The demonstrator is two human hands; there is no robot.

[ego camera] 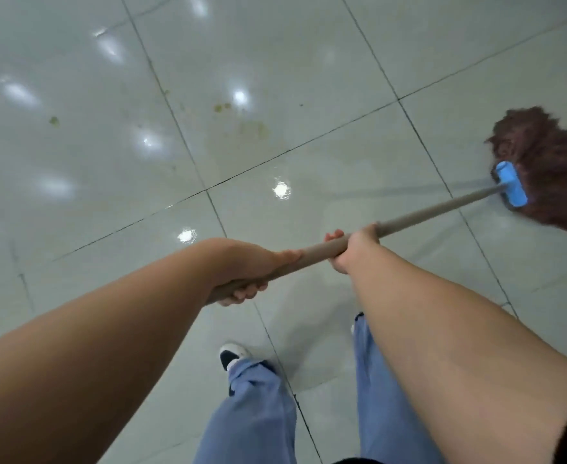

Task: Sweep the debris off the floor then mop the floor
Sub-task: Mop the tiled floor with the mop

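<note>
Both hands grip the long grey-brown mop handle (426, 214), which runs as one slanted line from low at the centre out to the right edge of the glossy pale tiled floor (275, 78). The left hand (245, 269) wraps the near end of the handle, fingers curled under it; the right hand (352, 246) closes around it just ahead, nearer the head. The mop head, a dark reddish-brown bundle of strings (543, 162) under a bright blue plastic clamp (511, 184), lies flat on the floor well out to the right of both hands, smeared by motion blur.

This looks like the mopping part of the task. Yellowish-green stains (252, 127) sit on the tile ahead and to the left of the head, well apart from it, with one small green spot (54, 120) farther left. Reaching them would mean swinging the head leftward across the grout line, the right hand steering and the left acting as pivot. Wet sheen shows near the person's dark shoe (230, 354) and blue trouser legs (258, 413).
</note>
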